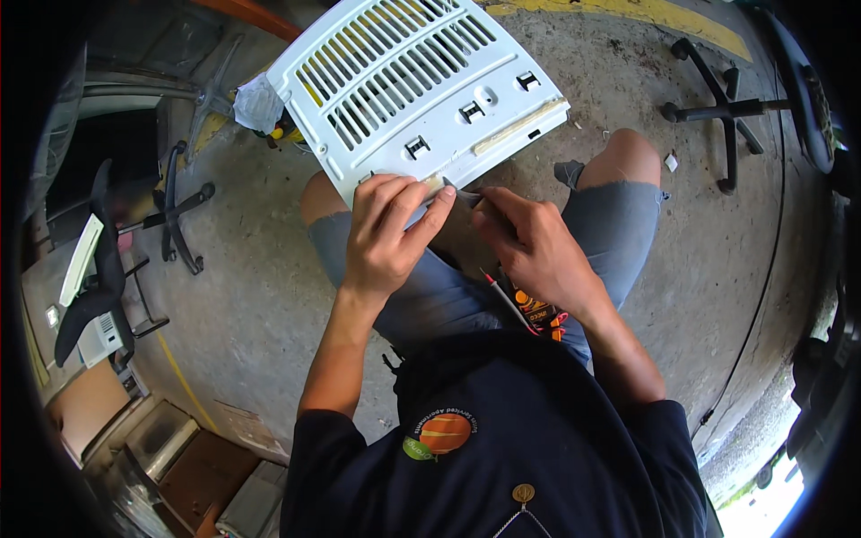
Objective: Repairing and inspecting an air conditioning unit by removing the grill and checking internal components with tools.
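Observation:
A white plastic panel [395, 157] with rows of slots and several black clips rests tilted at my knees. A yellowish strip [520, 125] runs along the right part of its near edge. My left hand [387, 231] is closed on the near edge at the left, thumb and fingers pressing close to another yellowish patch. Beside that thumb, my right hand [534, 240] pinches a thin, dark, pointed piece [466, 196] whose tip meets the panel's edge. Its kind is unclear, and the rest of it is hidden in my fingers.
An orange and black multimeter [535, 309] with a test probe [509, 300] lies in my lap. Wheeled chair bases stand at the right [731, 109] and left [170, 213]. A plastic bag [260, 106] sits behind the panel. Boxes [202, 471] fill the lower left. A black cable [758, 305] crosses the concrete floor.

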A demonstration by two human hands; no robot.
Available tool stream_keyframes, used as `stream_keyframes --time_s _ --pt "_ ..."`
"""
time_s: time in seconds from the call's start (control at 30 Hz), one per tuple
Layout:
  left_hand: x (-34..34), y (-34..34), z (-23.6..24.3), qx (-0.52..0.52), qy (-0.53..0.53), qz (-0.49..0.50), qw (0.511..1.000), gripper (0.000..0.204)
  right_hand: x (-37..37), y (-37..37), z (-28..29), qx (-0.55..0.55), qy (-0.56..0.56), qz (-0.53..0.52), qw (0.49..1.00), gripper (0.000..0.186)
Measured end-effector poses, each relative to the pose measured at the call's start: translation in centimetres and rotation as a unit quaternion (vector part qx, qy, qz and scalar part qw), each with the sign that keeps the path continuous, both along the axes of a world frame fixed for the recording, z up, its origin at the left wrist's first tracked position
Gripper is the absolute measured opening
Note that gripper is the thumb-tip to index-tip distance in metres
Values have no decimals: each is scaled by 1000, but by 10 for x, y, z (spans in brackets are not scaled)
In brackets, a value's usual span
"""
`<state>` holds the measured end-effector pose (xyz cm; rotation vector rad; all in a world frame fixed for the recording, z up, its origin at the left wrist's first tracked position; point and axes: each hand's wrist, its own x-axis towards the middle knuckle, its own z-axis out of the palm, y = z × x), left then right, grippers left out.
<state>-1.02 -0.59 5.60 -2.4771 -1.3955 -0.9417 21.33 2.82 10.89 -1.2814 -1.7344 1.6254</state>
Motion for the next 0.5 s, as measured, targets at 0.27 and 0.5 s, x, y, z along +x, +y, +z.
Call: stream_keyframes --time_s 0.27,0.5 --pt "-1 -1 0 -5 14 5 1000 35 3 1 -4 -11 -24 14 1000 21" --pt "2 -3 5 -23 61 26 998 40 5 3 -7 -8 -19 12 1000 21"
